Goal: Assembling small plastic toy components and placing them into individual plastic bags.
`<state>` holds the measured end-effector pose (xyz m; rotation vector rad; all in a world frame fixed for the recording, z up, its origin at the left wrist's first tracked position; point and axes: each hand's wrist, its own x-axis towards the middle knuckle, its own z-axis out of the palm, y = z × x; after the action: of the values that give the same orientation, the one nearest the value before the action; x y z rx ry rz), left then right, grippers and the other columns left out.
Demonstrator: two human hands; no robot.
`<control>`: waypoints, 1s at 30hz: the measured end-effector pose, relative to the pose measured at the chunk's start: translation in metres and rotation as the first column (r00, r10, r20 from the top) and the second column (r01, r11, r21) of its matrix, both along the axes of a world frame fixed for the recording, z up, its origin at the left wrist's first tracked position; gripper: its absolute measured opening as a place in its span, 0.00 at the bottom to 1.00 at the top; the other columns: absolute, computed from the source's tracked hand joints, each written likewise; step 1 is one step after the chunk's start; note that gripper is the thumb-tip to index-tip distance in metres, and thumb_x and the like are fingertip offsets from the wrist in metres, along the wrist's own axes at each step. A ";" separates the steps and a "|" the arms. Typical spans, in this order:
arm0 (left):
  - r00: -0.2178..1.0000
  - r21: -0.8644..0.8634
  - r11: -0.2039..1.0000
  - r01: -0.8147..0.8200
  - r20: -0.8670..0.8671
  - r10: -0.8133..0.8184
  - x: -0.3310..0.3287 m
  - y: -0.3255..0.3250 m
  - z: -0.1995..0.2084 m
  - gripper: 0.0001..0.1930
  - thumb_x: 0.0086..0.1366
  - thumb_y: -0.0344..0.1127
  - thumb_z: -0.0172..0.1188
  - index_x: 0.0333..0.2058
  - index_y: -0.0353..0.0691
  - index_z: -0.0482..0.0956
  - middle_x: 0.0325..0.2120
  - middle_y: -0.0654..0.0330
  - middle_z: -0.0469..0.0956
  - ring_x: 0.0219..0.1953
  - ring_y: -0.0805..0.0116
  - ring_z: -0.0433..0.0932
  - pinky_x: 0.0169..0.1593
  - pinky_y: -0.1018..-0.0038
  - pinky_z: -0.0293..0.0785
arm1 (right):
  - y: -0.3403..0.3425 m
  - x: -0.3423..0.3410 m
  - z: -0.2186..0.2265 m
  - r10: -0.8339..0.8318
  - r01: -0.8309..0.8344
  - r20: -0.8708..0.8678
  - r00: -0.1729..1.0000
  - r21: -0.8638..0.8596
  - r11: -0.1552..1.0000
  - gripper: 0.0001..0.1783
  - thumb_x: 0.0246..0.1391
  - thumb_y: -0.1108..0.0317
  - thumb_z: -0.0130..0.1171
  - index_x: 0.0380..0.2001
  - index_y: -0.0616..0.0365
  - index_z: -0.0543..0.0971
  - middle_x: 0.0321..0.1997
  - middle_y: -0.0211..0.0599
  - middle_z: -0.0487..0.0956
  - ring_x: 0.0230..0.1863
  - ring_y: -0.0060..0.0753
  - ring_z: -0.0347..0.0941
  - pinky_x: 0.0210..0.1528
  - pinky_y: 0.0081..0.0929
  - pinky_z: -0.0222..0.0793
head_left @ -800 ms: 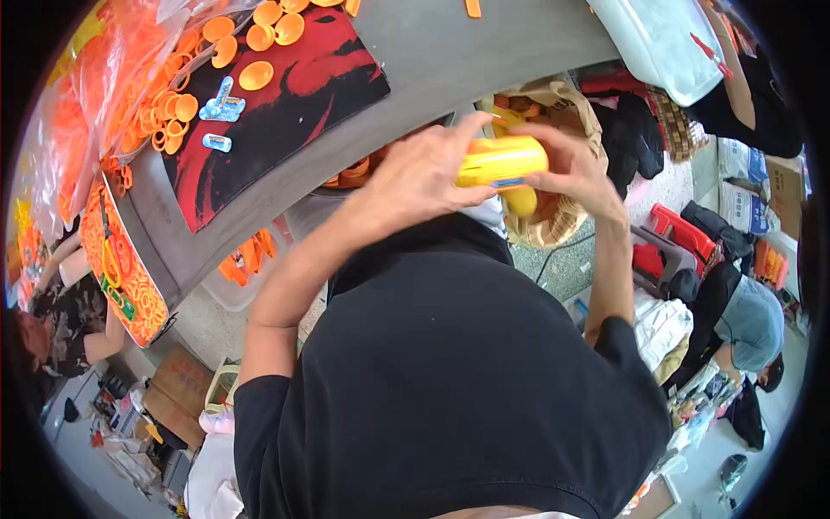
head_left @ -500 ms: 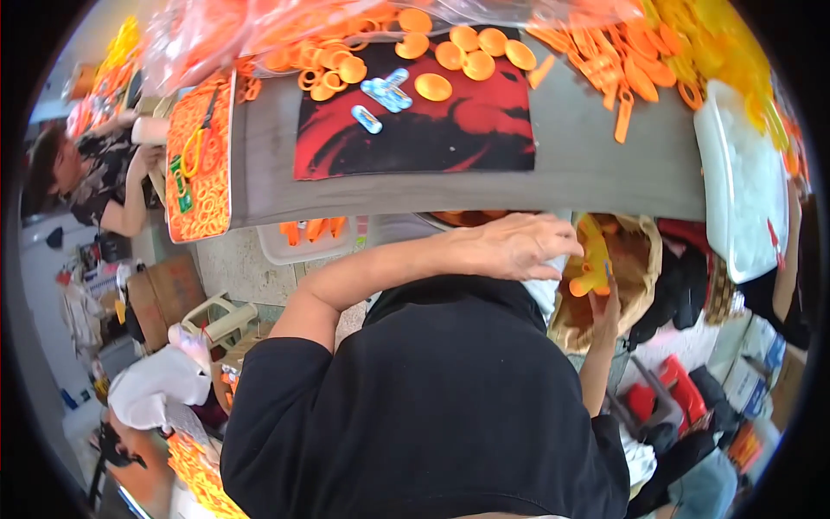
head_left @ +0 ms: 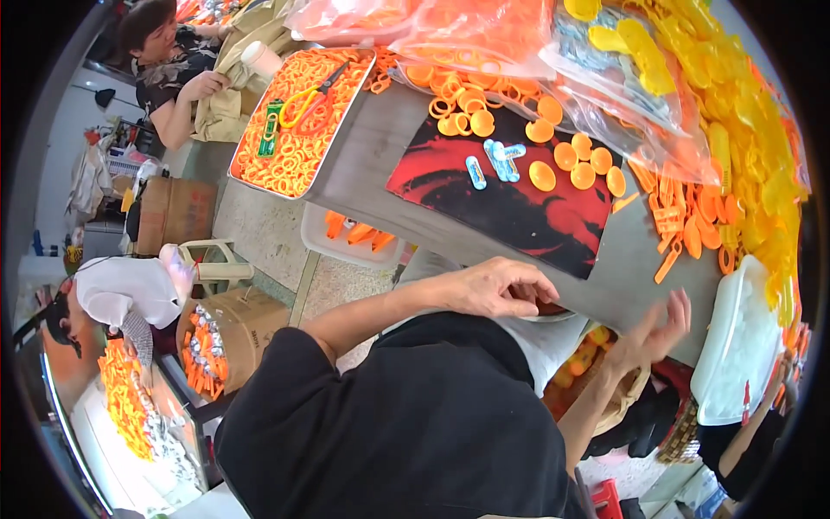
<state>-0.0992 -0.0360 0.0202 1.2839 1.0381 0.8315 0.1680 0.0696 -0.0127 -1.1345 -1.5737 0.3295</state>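
Observation:
My left hand [head_left: 499,288] hovers at the table's front edge, its fingers curved and spread from the thumb, with nothing visible between them. Just beneath its fingertips, part of a round container [head_left: 550,308] shows between the table and my lap. Over to the right, my right hand [head_left: 647,336] is raised with fingers stretched apart, holding nothing. Below it stands an open brown paper bag [head_left: 624,400] with orange and yellow pieces [head_left: 577,362] inside, partly hidden by my forearm. On the table ahead lie a red and black mat [head_left: 510,216], orange discs [head_left: 542,176] and small blue-white packets [head_left: 501,161].
A tray of orange rings [head_left: 298,78] holds scissors [head_left: 313,102] at the left. Plastic bags [head_left: 475,35] line the back; orange parts [head_left: 683,212] and a white tub [head_left: 739,346] stand right. One person [head_left: 177,73] sits far left, another [head_left: 130,290] lower left.
My right hand has let go of the yellow-orange piece and risen out of the paper bag. My left hand has drawn back slightly toward the left. The whole view has turned.

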 end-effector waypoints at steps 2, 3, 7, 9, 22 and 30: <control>0.999 0.070 0.997 0.025 -0.045 -0.022 0.002 0.006 0.014 0.17 0.67 0.27 0.63 0.54 0.35 0.78 0.46 0.56 0.79 0.46 0.68 0.81 0.49 0.69 0.83 | 0.023 -0.020 0.004 0.064 -0.061 0.043 0.997 -0.070 0.996 0.17 0.61 0.78 0.58 0.53 0.63 0.75 0.62 0.48 0.71 0.64 0.43 0.67 0.67 0.37 0.62; 0.999 0.093 0.995 0.026 -0.049 -0.022 0.001 0.006 0.019 0.17 0.67 0.26 0.62 0.54 0.36 0.78 0.47 0.57 0.79 0.46 0.68 0.81 0.49 0.69 0.83 | 0.032 -0.027 0.006 0.132 -0.118 0.083 0.988 -0.156 0.981 0.16 0.60 0.76 0.59 0.52 0.64 0.76 0.62 0.47 0.73 0.64 0.43 0.67 0.67 0.37 0.63; 0.985 0.131 0.978 -0.160 -0.035 0.166 -0.025 -0.013 0.008 0.17 0.67 0.23 0.60 0.54 0.38 0.79 0.47 0.58 0.79 0.47 0.70 0.81 0.48 0.72 0.82 | 0.027 -0.046 -0.023 0.191 -0.122 0.259 0.947 -0.261 0.958 0.19 0.58 0.73 0.63 0.53 0.59 0.77 0.65 0.48 0.68 0.67 0.49 0.64 0.68 0.38 0.61; 0.986 0.059 0.984 -0.167 0.023 0.165 -0.040 -0.013 0.009 0.17 0.67 0.22 0.60 0.54 0.37 0.79 0.47 0.58 0.79 0.47 0.70 0.81 0.47 0.73 0.82 | 0.026 -0.052 -0.012 0.211 -0.131 0.219 0.953 -0.331 0.935 0.20 0.57 0.72 0.64 0.53 0.58 0.77 0.67 0.47 0.66 0.69 0.50 0.62 0.69 0.40 0.60; 0.248 0.945 0.305 0.121 -0.326 0.912 -0.189 0.212 0.073 0.21 0.64 0.32 0.60 0.57 0.42 0.76 0.54 0.52 0.77 0.55 0.53 0.75 0.57 0.59 0.75 | 0.020 -0.057 -0.007 0.181 -0.051 0.410 0.894 -0.307 0.950 0.22 0.53 0.64 0.68 0.51 0.54 0.78 0.66 0.42 0.69 0.69 0.54 0.59 0.69 0.47 0.58; -0.333 0.664 0.665 0.340 -0.576 0.746 -0.280 0.335 0.072 0.34 0.63 0.37 0.59 0.68 0.50 0.63 0.67 0.44 0.65 0.61 0.48 0.74 0.57 0.65 0.79 | 0.038 -0.054 -0.013 0.160 -0.076 0.365 0.917 -0.235 0.969 0.17 0.54 0.68 0.67 0.47 0.55 0.80 0.62 0.40 0.73 0.65 0.50 0.64 0.67 0.44 0.60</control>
<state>-0.3797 0.2985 0.0919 2.6554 2.7782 0.0697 0.1137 0.1076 -0.0258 -1.3324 -1.9945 0.3848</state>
